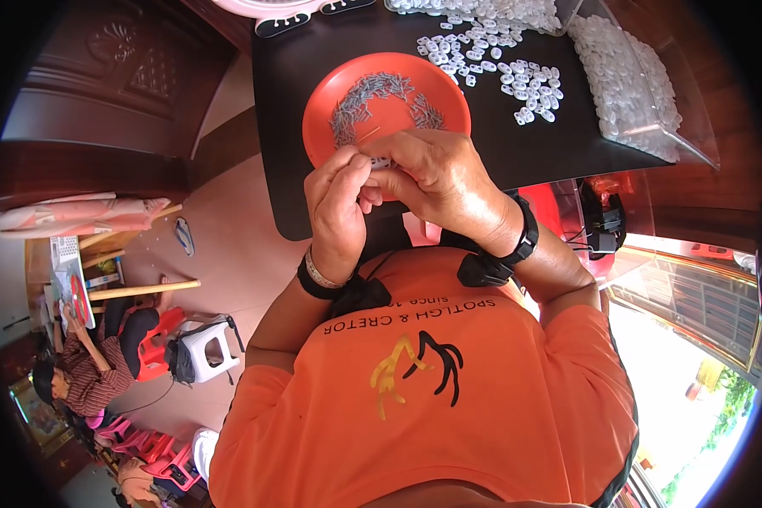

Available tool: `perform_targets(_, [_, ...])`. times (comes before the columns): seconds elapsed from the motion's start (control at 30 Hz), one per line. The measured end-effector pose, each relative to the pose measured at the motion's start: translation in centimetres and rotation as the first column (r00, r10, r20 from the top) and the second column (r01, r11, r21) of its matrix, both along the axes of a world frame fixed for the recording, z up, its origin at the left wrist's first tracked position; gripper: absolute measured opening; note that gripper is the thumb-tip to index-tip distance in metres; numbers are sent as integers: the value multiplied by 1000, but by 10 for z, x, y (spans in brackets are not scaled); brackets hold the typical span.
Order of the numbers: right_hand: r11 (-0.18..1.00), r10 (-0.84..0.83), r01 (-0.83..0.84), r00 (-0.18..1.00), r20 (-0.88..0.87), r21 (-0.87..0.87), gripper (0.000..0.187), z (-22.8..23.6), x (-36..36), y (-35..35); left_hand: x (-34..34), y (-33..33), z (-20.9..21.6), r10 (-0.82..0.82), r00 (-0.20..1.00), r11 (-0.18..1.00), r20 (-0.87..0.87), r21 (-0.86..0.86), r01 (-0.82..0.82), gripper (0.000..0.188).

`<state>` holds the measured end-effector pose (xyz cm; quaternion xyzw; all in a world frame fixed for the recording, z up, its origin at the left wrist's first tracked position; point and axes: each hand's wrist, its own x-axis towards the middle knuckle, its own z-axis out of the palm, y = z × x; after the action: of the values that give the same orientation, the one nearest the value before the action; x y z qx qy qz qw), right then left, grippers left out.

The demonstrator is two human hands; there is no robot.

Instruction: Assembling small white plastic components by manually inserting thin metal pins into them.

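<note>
My left hand (337,207) and my right hand (436,173) meet over the near edge of a round orange-red plastic dish (444,85). Between their fingertips they pinch a small whitish plastic piece (380,162), mostly covered by the fingers. It resembles the loose oval pieces with holes (533,85) on the table. Small grey screw-like pins (356,106) lie in the dish, heaped in an arc with a separate pile at the right. A thin light-coloured sliver (369,133) shows just beyond my left fingertips; what it is I cannot make out.
Behind the loose pieces stand clear bins (631,85) filled with similar pieces, on the black table (284,161). A pink-and-white object (271,10) rests at the far edge. At the left, another person (93,364) sits near a red stool (157,343) and a white stool (216,347).
</note>
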<state>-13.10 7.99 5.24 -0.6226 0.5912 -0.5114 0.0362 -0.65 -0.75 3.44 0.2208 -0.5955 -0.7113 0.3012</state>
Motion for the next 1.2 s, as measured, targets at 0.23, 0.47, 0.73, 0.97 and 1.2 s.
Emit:
perform_targets(0.23, [997,76,-81,955,287,8,28,-8,2,0,-1,0,0,8,996,992,-87,-126,-19,27])
perform_targets(0.47, [995,76,-93,931,358,28,32,-7,3,4,3,-4,-5,-29,997,995,-67,-102,22,26])
perform_targets(0.73, [998,54,-66,927,371,19,30,-3,4,5,-1,-1,-1,-30,993,999,-116,-46,25,28])
perform_targets(0.97, [997,9,-31,958,286,75,21,4,2,6,1,-3,2,-60,996,997,-71,-62,56,26])
perform_targets(1.2, [975,0,-94,907,420,202,11,1,0,7,1,-5,6,-16,1000,969,-27,-246,9,25])
